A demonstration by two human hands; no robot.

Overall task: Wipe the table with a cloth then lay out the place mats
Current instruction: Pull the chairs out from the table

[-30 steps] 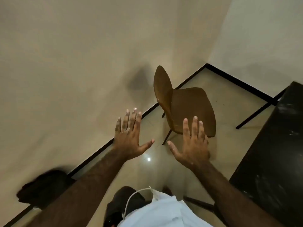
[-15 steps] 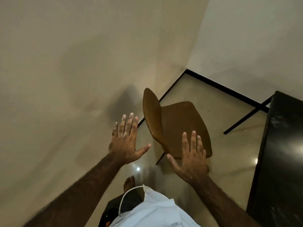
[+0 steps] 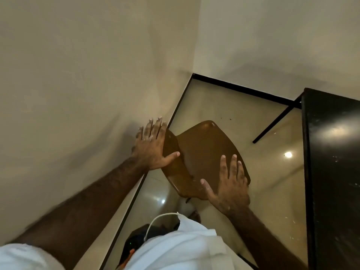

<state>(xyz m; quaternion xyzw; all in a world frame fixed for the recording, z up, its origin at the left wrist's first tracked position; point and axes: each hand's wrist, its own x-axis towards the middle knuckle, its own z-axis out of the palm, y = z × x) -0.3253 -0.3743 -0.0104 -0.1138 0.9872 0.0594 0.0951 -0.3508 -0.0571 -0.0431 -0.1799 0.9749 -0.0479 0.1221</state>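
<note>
chair: brown moulded chair [image 3: 204,152] is set on the glossy floor [image 3: 224,106] in the room corner, backrest towards the left wall [image 3: 78,75]; the floor strip between wall and table is taken up by it
edges: black skirting [image 3: 243,89] is run along both walls; a thin black table leg [image 3: 272,123] is seen beyond the chair
near view: white shirt [image 3: 185,248] and white cable [image 3: 155,221] are seen at the bottom
left hand [image 3: 152,149]: held flat, fingers straight and spread, nothing gripped; laid over the backrest top; contact cannot be told
right hand [image 3: 229,188]: flat and spread, nothing held; over the seat's near corner
change: left hand was beside the backrest, now overlaps it; chair is seen closer; more table is shown
table [image 3: 335,172]: at the right edge, just beside the chair; black glossy top, marked with pale specks and smears; a light glare is reflected
</note>
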